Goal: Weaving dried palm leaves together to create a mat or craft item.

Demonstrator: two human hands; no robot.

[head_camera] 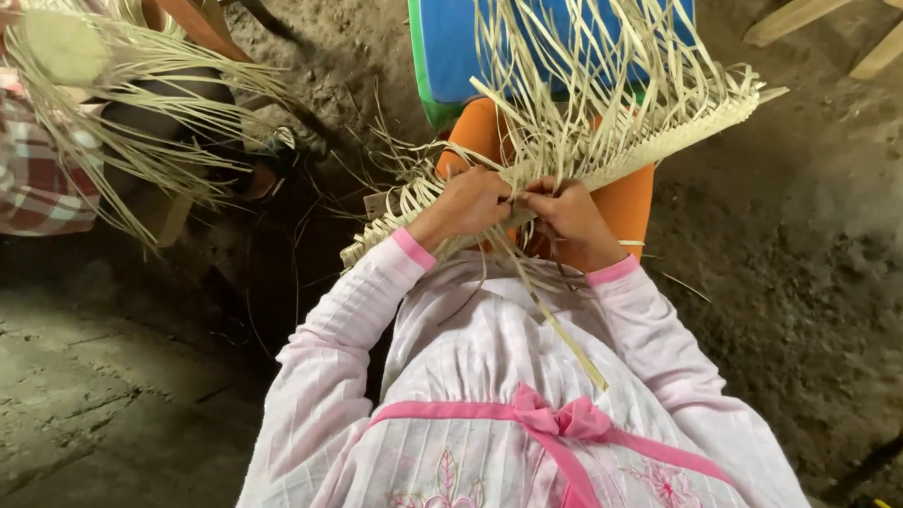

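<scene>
Woven straw band (608, 158) between both hands' fingers

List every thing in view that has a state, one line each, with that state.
Left hand: closed on the woven strip, fingers pinching strands.
Right hand: closed on the woven strip beside the left hand.
Woven strip: partly plaited, held tilted, loose strands fanning upward.
Loose strand: hanging down over the pink dress.
Second weaving: held by another person, strands dangling.
Wooden frame: lying on the dirt floor.
</scene>
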